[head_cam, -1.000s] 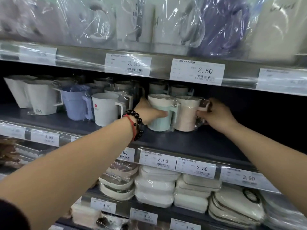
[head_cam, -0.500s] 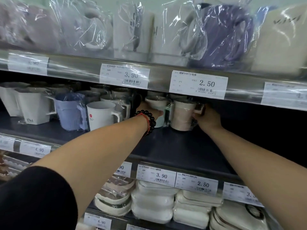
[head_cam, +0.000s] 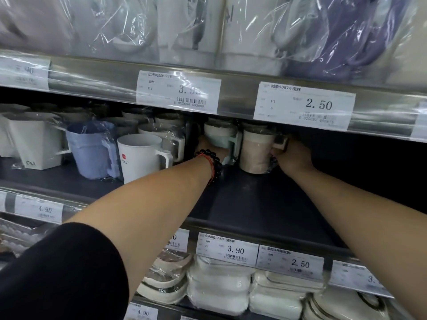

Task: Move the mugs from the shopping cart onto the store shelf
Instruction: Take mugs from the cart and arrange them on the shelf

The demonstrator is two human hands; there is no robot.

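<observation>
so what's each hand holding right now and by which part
Left hand grips the mint mug around its body; right hand holds the beige mug at its handle side.

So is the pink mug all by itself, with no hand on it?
No, the right hand grips the pink mug by its handle as it stands on the shelf.

Mint-and-cream mug (head_cam: 219,137), beige-and-cream mug (head_cam: 255,151), lavender mug (head_cam: 91,151), black bead bracelet (head_cam: 213,160)
</observation>
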